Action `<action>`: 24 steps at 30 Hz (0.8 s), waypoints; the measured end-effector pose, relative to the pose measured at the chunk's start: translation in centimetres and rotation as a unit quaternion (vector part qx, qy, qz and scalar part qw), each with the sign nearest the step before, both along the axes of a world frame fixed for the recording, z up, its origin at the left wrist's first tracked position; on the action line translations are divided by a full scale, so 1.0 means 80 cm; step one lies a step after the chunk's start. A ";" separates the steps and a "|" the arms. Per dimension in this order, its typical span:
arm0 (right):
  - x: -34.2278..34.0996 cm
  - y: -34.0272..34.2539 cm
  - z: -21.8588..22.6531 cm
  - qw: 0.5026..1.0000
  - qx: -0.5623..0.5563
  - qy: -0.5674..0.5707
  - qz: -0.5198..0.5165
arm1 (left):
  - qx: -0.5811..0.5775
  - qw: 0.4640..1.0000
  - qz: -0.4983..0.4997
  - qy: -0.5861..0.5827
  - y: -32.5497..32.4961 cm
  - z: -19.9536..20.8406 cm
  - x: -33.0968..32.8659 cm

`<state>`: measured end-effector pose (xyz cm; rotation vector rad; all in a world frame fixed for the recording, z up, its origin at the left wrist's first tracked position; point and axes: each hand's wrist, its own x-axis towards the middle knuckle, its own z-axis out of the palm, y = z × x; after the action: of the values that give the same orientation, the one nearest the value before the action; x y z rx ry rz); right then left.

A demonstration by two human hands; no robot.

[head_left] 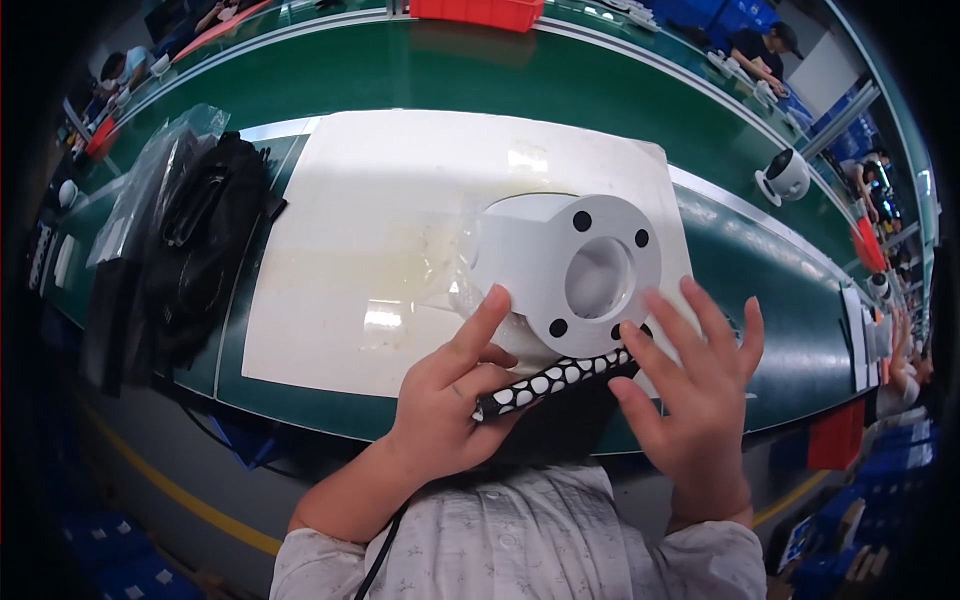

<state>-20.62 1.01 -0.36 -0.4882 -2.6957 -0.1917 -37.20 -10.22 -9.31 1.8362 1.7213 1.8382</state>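
A white rounded device (522, 250) lies on the pale board, its flat ring-shaped base (545, 285) turned up toward me. Black round pads (582, 221) sit around the base's central recess. My left hand (450, 400) pinches a black strip with white round spots (555, 380), which slants along the device's near edge. Its index finger points out beside the device's lower left side. My right hand (700, 390) has its fingers spread, with the index fingertip at the pad on the base's lower right. The strip's right end reaches close to that hand's fingers.
A pale board (340, 240) lies on the green bench (790, 350). At the left are a black bag (205, 240) and clear plastic wrapping (140, 195). A red bin (477, 12) stands at the far side. Another white device (785, 177) sits far right, where other people work.
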 end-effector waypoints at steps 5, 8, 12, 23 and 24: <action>-0.021 0.055 -0.042 0.794 -0.514 0.324 0.025 | -0.026 1.000 -0.003 -0.011 0.000 -0.002 0.001; -0.029 0.068 -0.039 0.618 -0.741 0.254 0.071 | -0.034 0.999 -0.003 0.005 -0.006 0.000 -0.004; -0.052 0.113 -0.014 0.610 -0.712 0.327 0.114 | -0.066 0.996 -0.008 -0.058 -0.027 -0.006 -0.020; -0.185 0.380 -0.104 0.934 0.278 0.210 -0.084 | -0.116 0.989 -0.062 -0.068 -0.033 -0.001 -0.017; -0.183 0.387 -0.113 0.944 0.256 0.184 -0.099 | -0.129 0.988 -0.057 -0.069 -0.034 0.001 -0.018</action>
<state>-35.24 31.99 -9.41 -0.5622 -2.1182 -0.7558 -38.66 -12.96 -9.22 1.6298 1.6779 1.5750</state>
